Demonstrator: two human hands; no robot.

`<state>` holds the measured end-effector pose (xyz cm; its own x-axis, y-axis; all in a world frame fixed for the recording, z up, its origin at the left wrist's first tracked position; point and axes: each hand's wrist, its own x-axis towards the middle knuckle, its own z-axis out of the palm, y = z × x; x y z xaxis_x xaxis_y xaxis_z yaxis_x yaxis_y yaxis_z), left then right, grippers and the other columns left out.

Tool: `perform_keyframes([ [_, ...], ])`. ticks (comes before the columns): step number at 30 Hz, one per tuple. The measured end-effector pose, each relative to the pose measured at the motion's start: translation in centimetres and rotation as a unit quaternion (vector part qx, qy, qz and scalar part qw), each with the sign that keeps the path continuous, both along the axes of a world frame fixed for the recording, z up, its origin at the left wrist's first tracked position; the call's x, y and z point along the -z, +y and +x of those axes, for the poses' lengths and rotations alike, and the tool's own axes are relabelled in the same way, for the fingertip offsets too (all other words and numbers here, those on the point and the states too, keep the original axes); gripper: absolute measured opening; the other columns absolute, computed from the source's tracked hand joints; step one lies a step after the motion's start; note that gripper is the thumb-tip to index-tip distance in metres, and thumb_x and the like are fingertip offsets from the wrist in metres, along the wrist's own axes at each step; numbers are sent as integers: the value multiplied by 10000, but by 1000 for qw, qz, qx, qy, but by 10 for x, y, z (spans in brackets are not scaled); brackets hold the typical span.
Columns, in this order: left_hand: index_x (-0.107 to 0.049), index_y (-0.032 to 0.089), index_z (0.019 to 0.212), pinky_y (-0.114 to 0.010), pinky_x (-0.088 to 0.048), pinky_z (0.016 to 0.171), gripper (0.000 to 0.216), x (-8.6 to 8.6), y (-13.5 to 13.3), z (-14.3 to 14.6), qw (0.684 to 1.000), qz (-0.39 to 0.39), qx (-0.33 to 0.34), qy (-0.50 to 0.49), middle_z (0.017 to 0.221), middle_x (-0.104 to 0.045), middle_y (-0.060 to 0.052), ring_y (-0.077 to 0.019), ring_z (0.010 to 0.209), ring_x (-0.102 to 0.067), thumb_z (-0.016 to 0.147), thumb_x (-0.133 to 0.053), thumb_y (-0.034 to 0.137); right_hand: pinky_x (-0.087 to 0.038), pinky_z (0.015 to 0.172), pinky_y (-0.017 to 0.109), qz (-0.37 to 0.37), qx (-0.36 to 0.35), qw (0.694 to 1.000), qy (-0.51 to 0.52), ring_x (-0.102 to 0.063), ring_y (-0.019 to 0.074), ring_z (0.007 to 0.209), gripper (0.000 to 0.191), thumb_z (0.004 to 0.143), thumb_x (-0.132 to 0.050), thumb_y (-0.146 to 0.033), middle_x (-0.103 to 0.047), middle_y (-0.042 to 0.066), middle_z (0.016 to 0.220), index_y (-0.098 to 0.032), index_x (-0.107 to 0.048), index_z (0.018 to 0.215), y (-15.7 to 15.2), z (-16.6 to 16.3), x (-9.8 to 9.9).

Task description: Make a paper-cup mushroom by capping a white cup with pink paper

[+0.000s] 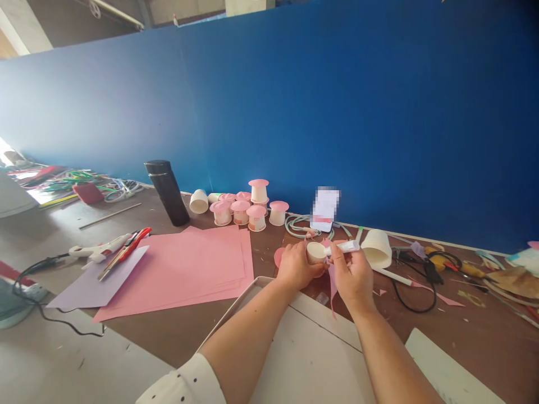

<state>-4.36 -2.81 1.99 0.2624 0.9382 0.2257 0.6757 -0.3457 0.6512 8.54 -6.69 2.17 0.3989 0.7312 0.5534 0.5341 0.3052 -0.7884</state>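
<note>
A small white paper cup (316,251) is wrapped in the fingers of my left hand (297,266), its round end facing up. My right hand (352,275) grips a white glue stick (346,247), whose tip is at the cup's rim. A pink paper disc (278,257) lies beside my left hand, partly hidden. Under and between my hands are torn pink and purple paper scraps (332,286). A small clear cap (322,298) lies just below them. To the right of my right hand, a stack of paper cups (377,248) rests on its side.
Several upturned cups with pink disc tops (256,217) stand by the blue wall (269,101). Left are pink sheets (193,264), a utility knife (110,266), red-handled pliers (133,244), a glue gun (99,249) and a black flask (168,193). A phone (325,209) leans behind; cables (416,303) lie right.
</note>
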Motion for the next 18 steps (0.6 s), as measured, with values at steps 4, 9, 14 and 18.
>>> perform_keyframes([
  [4, -589, 203, 1077, -358, -435, 826, 518, -4, -2, -1, 1000, -7, 6, 9, 1054, -666, -93, -285, 1006, -561, 689, -686, 532, -517, 769, 381, -18, 22, 999, -27, -669, 251, 817, 380, 858, -550, -540, -714, 111, 893, -182, -640, 949, 3, 4, 3],
  [9, -591, 204, 1044, -371, -448, 804, 507, -3, -1, -2, 1000, -1, 4, 8, 1043, -662, -98, -289, 985, -561, 694, -677, 560, -503, 784, 395, -19, 55, 997, -45, -663, 259, 837, 399, 852, -545, -557, -711, 110, 878, -180, -647, 934, 3, 6, 2],
  [14, -585, 202, 1028, -377, -453, 810, 470, -3, -2, -1, 1000, -3, 2, 16, 1029, -664, -93, -287, 982, -566, 705, -677, 531, -506, 752, 378, -36, 23, 999, -27, -665, 254, 829, 404, 846, -554, -566, -715, 110, 889, -183, -648, 936, 1, 4, 0],
  [18, -589, 208, 1053, -378, -450, 810, 480, -3, -2, -1, 1000, 2, 5, 10, 1043, -666, -91, -289, 978, -566, 706, -674, 529, -498, 764, 385, -31, 52, 998, -36, -660, 257, 829, 402, 839, -554, -569, -710, 108, 878, -186, -647, 918, 0, 3, -1],
])
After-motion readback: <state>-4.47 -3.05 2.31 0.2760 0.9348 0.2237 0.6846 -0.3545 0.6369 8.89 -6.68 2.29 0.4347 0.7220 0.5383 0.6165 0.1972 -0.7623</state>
